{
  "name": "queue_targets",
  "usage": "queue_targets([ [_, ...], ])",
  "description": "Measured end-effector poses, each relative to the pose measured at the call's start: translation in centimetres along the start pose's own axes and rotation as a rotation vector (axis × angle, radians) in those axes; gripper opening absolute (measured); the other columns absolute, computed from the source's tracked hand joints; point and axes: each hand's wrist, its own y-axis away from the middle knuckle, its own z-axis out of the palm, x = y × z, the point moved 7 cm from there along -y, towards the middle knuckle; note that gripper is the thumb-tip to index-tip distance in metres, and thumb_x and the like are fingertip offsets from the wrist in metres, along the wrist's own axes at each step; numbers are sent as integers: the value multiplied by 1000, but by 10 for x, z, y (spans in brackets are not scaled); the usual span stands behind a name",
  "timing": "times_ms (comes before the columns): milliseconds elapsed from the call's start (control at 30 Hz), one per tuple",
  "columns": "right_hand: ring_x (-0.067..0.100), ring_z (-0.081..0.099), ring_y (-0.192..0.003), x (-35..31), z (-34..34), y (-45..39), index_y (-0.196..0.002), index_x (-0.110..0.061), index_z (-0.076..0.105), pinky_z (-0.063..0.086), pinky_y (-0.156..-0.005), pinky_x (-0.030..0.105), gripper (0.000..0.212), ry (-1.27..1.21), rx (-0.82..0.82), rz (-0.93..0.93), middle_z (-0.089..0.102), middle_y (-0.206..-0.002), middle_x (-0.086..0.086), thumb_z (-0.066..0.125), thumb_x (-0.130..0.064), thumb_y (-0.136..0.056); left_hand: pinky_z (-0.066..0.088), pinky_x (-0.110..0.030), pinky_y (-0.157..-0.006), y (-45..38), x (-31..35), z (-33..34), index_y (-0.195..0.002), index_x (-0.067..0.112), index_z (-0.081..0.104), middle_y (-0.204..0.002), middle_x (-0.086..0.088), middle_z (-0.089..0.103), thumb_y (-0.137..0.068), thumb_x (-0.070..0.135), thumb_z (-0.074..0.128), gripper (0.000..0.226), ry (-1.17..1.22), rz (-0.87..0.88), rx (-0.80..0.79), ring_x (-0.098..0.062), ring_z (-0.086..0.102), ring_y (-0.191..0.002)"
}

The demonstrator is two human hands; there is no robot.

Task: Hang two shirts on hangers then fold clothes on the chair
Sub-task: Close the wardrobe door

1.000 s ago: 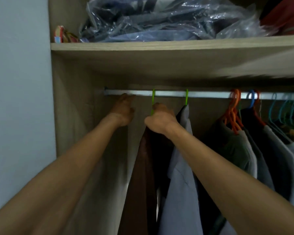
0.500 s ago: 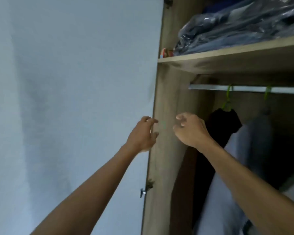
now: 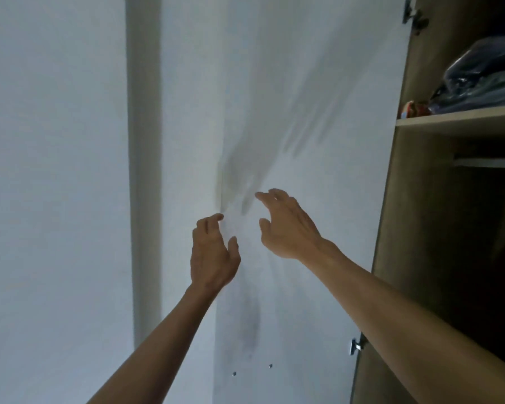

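Both my hands are up in front of the open white wardrobe door (image 3: 318, 112), and neither holds anything. My left hand (image 3: 213, 255) has a loose grip, fingers lightly curled, thumb apart. My right hand (image 3: 289, 225) is spread a little wider, fingers reaching forward and up. The two hands sit near each other without touching. To the right stands the wooden wardrobe (image 3: 391, 217), its shelf (image 3: 461, 119) carrying plastic-wrapped dark folded clothes (image 3: 484, 80). Below runs the pale metal hanging rail (image 3: 487, 163), long axis horizontal. The shirts and hangers aren't in my view here.
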Motion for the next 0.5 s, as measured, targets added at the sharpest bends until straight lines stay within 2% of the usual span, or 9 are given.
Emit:
queue_targets([
  [67, 18, 6, -154, -29, 11, -19, -158, -30, 20, 35, -116, 43, 63, 84, 12, -61, 5, -168, -6, 46, -18, -102, 48, -36, -95, -16, -17, -3, -141, 12, 41, -137, -6, 47, -93, 24, 64, 54, 119, -32, -33, -23, 53, -118],
  [200, 20, -7, -155, -69, 25, -46, -160, -29, 14, 32, -116, 51, 71, 278, 6, -120, -8, -169, -5, 51, -20, -101, 51, -36, -92, -36, -30, 8, -131, 12, 54, -123, -3, 64, -96, 33, 60, 41, 318, -90, -242, -24, 62, -110],
  [300, 22, -17, -154, -88, 27, -58, -160, -27, 18, 20, -121, 57, 61, 420, 28, -111, -16, -168, -3, 43, -29, -104, 54, -38, -78, -44, -40, 6, -105, 12, 64, -95, -5, 70, -90, 43, 61, 35, 467, -84, -305, -29, 65, -92],
  [333, 23, -22, -153, -92, 23, -61, -159, -26, 22, 14, -122, 59, 56, 480, 52, -100, -17, -168, -2, 39, -31, -105, 56, -43, -74, -46, -42, 5, -98, 9, 63, -87, -11, 69, -84, 48, 62, 42, 550, -75, -340, -35, 65, -87],
  [400, 27, -27, -151, -96, 10, -63, -152, -22, 37, 6, -122, 62, 48, 614, 136, -79, -15, -168, 1, 34, -36, -106, 58, -60, -70, -45, -35, 5, -93, 0, 60, -88, -26, 66, -75, 54, 68, 57, 707, -40, -455, -46, 64, -85],
  [500, 33, -20, -152, -104, -24, -52, -120, -18, 65, 2, -119, 66, 35, 834, 314, -36, -3, -169, 6, 44, -36, -99, 56, -63, -63, -33, -4, 6, -87, -9, 58, -88, -34, 64, -67, 43, 80, 60, 893, 54, -677, -51, 64, -84],
])
